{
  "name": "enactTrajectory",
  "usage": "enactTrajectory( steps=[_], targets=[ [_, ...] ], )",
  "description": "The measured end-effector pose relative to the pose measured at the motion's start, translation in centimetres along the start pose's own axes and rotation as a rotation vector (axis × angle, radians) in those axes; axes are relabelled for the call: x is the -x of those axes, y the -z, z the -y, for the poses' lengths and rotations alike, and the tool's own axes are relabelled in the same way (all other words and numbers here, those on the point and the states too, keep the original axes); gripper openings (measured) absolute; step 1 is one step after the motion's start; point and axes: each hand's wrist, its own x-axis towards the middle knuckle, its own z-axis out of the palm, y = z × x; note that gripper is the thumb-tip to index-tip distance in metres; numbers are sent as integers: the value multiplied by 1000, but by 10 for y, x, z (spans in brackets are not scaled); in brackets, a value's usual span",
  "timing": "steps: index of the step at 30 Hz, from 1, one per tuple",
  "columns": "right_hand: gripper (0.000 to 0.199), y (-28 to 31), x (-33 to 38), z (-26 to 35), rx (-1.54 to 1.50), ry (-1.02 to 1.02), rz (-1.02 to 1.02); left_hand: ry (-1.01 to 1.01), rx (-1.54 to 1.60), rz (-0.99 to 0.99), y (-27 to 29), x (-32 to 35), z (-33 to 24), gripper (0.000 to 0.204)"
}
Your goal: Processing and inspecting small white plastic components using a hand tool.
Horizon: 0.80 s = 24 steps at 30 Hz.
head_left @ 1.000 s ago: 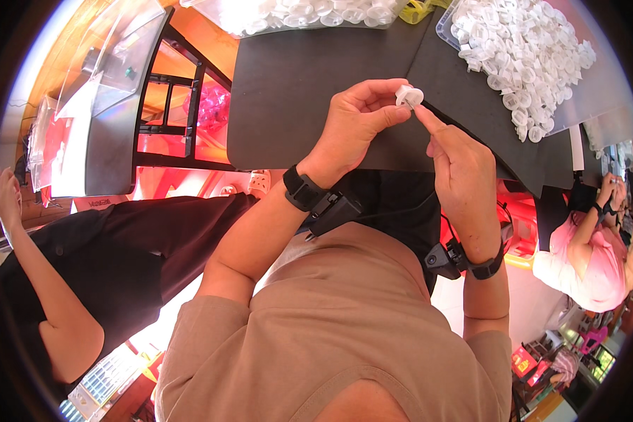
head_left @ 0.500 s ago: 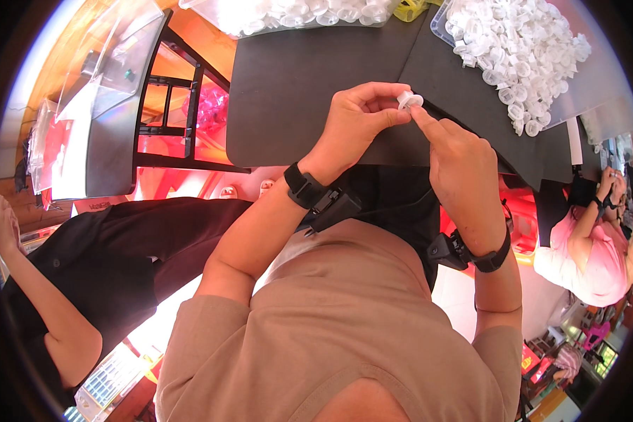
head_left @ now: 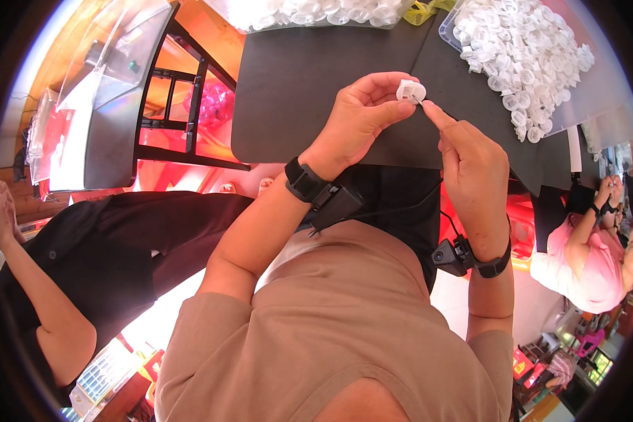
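My left hand (head_left: 369,112) pinches a small white plastic part (head_left: 410,90) between thumb and fingers, above the near edge of the dark table. The part has a rounded flange, and an opening in it faces me. From the right, the extended index finger of my right hand (head_left: 471,148) reaches up to the part. A thin grey sliver shows between that fingertip and the opening; what it is, I cannot make out. The other right fingers are curled, and the thumb is mostly hidden.
A heap of similar white parts (head_left: 520,63) spills from a clear tub at the right. Another clear bin of white parts (head_left: 323,14) stands at the far edge. A person in black (head_left: 98,260) sits at my left; someone in pink (head_left: 587,260) is at the right.
The white part has turned in my left hand, so its opening now shows. My right fingertip has shifted slightly right and down from it.
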Motion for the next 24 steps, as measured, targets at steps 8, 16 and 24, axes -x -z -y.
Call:
enactTrajectory(
  steps=[8, 16, 24],
  targets=[
    [48, -1, -3, 2, 49, 3, 37, -107, -145, 8, 2, -2, 4, 34],
    [48, -3, -2, 2, 72, 14, 59, -122, -189, -13, 1, 0, 4, 33],
    [38, 8, -4, 2, 326, 101, 128, -119, -315, -22, -4, 2, 4, 31]
  ],
)
